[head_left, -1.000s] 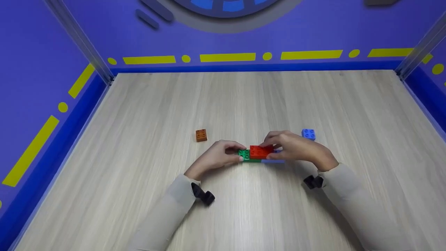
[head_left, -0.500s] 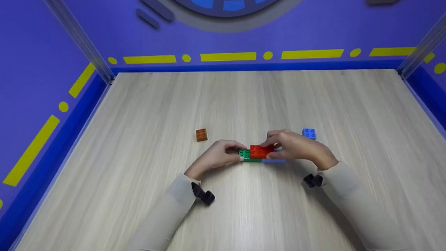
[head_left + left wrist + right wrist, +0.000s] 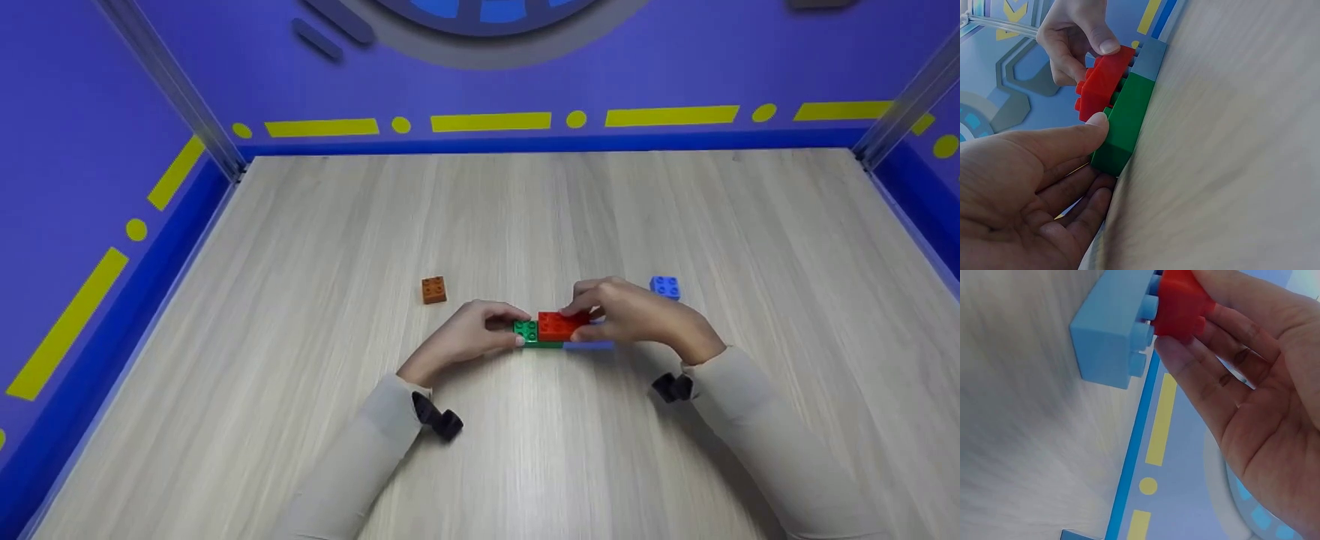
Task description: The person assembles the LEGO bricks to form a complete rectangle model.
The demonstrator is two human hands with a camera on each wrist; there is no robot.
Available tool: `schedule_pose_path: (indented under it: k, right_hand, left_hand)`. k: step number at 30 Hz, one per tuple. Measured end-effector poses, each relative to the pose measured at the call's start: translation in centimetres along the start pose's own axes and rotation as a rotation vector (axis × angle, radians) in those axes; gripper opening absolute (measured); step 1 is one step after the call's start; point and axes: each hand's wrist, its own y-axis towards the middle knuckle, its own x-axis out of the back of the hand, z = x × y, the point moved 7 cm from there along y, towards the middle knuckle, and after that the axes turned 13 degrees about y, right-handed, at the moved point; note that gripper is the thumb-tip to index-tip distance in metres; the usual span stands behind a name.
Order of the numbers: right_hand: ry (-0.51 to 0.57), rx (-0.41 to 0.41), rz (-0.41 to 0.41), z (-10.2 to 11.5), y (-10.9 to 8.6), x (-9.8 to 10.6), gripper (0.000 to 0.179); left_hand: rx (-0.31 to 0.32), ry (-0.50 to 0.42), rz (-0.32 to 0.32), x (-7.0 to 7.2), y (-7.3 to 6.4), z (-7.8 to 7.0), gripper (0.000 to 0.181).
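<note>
A long green toy brick [image 3: 1126,121] and a long light-blue brick [image 3: 1107,332] lie end to end on the table. Across their joint sits a red brick [image 3: 559,326], studs up; in the left wrist view a narrow strip of studs shows beneath it. My left hand [image 3: 480,330] pinches the green brick's outer end between thumb and fingers. With thumb and fingertips my right hand [image 3: 634,315] pinches the red brick near its right end, covering part of it. The light-blue brick's far end sticks out under that hand.
A small brown four-stud brick [image 3: 433,290] lies beyond my left hand. Just behind my right hand lies a small blue four-stud brick [image 3: 665,287]. Purple-blue panels [image 3: 480,90] with yellow marks wall the table's back and sides.
Almost nothing differs: both hands keep their places on the bricks, and the right thumb shifts very slightly left along the red brick.
</note>
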Motion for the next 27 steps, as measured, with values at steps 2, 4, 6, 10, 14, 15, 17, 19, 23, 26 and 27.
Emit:
schedule_pose_path:
  k: [2, 4, 6, 10, 14, 15, 17, 19, 23, 26, 27]
  right_hand:
    - [-0.006, 0.001, -0.004, -0.01, 0.06, -0.02, 0.028]
    - [-0.007, -0.002, -0.008, 0.0, 0.12, -0.05, 0.027]
    - [-0.013, -0.006, -0.013, 0.04, 0.18, -0.05, 0.027]
    - [-0.035, -0.009, -0.023, 0.27, 0.32, -0.08, 0.026]
    - [-0.06, 0.003, -0.031, 0.52, 0.43, -0.11, 0.026]
    - [-0.061, 0.006, -0.032, 0.56, 0.44, -0.12, 0.026]
    - [-0.062, 0.003, -0.033, 0.53, 0.42, -0.12, 0.027]
    - [-0.056, -0.005, -0.034, 0.43, 0.4, -0.11, 0.027]
    - [-0.036, -0.022, -0.041, 0.22, 0.4, -0.05, 0.027]
    - [-0.023, -0.036, -0.049, 0.11, 0.43, 0.0, 0.027]
    - [-0.021, -0.042, -0.051, 0.09, 0.45, 0.0, 0.027]
  left_hand:
    - [-0.003, -0.002, -0.001, -0.01, 0.03, 0.04, 0.031]
    - [-0.004, -0.005, 0.0, -0.01, 0.0, 0.03, 0.032]
    - [-0.003, -0.006, 0.002, -0.01, -0.03, 0.05, 0.032]
    - [0.001, -0.002, 0.004, 0.08, -0.15, 0.0, 0.032]
    - [0.004, 0.004, -0.001, 0.17, -0.18, -0.07, 0.033]
    - [0.005, 0.006, -0.001, 0.16, -0.17, -0.05, 0.033]
    - [0.009, 0.007, 0.0, 0.13, -0.15, -0.02, 0.033]
    - [0.012, 0.01, 0.0, 0.08, -0.13, 0.03, 0.033]
    - [0.013, 0.015, -0.001, 0.07, -0.11, 0.02, 0.034]
    - [0.009, 0.023, -0.003, 0.1, -0.08, -0.01, 0.034]
    - [0.009, 0.028, -0.005, 0.12, -0.09, 0.0, 0.034]
